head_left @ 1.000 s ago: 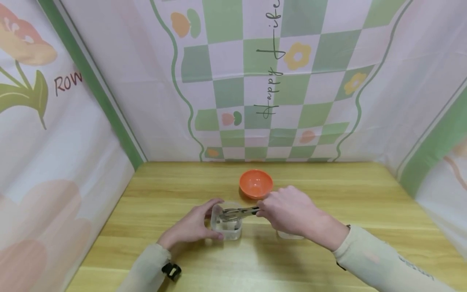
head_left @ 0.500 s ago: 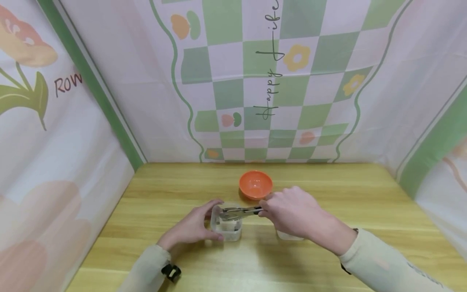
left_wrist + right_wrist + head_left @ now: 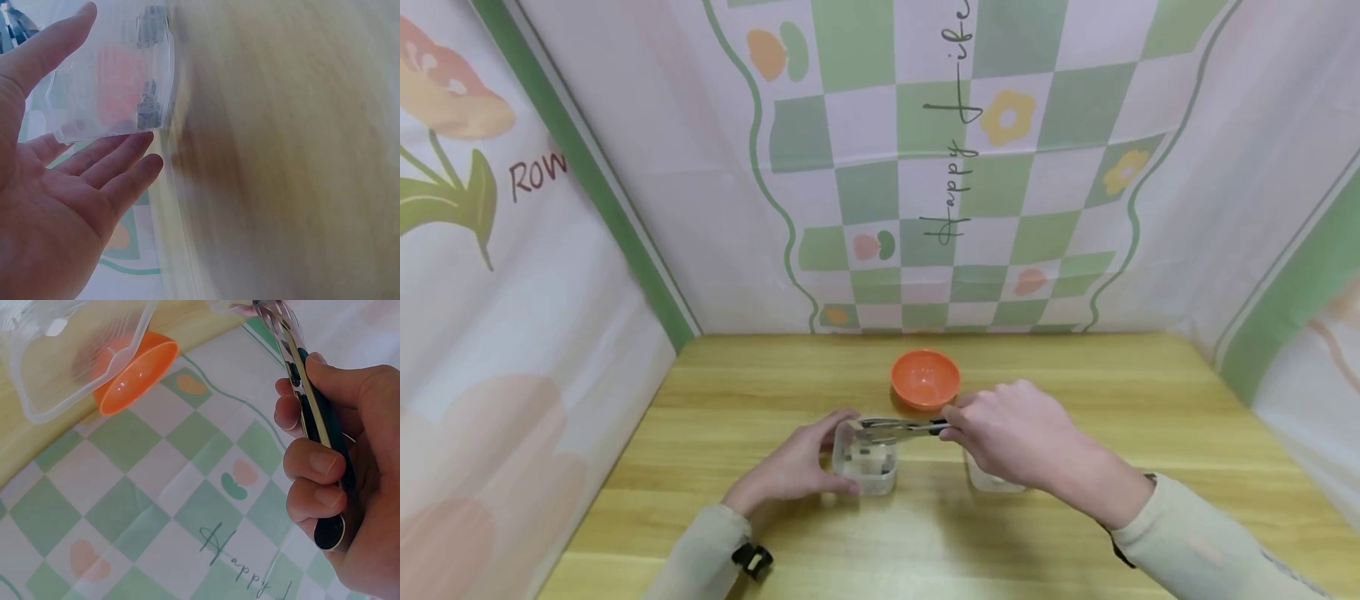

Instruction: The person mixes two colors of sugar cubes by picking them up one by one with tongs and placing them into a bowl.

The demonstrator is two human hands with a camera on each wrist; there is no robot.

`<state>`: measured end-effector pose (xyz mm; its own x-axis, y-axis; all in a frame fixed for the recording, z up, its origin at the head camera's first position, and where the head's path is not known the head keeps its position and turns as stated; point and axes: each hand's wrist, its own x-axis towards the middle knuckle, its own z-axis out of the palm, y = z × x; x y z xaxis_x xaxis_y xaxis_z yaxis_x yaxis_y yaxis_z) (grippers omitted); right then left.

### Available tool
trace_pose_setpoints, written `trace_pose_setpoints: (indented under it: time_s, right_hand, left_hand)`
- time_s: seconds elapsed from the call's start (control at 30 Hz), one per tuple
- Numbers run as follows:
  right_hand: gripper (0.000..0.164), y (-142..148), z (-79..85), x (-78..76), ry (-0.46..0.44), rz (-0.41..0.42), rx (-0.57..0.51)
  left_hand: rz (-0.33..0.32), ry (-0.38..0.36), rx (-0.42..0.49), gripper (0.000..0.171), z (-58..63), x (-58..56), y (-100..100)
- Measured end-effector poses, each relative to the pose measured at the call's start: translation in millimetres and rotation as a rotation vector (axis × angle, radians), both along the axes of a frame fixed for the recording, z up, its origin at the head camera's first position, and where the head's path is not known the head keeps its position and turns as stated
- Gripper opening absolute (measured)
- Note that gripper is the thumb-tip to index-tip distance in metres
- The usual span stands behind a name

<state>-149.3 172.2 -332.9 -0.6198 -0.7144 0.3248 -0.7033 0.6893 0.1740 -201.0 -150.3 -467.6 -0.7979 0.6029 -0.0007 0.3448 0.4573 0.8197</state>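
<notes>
Tongs (image 3: 913,427), gripped in the curled fingers of your right hand (image 3: 1018,433), have shifted slightly rightward, toward the far rim of the tub (image 3: 874,483). More dark pieces (image 3: 887,468) show inside it, suggesting the tongs sit above them (whether they pinch anything cannot be told). The tongs' long axis runs left to right, heads pointing left over the tub. Your left hand (image 3: 797,458) holds the tub between parted thumb and fingers; beyond, the bowl (image 3: 926,379) stands on the bench (image 3: 700,517).
</notes>
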Motion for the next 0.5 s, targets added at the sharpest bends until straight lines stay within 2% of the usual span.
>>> trace_pose_setpoints:
  time_s: [0.5]
  right_hand:
    - [0.031,15.0,5.4,-0.1,0.000,-0.033,-0.040]
  left_hand:
    - [-0.008,-0.003,0.001,0.111,1.0,0.9,-0.2]
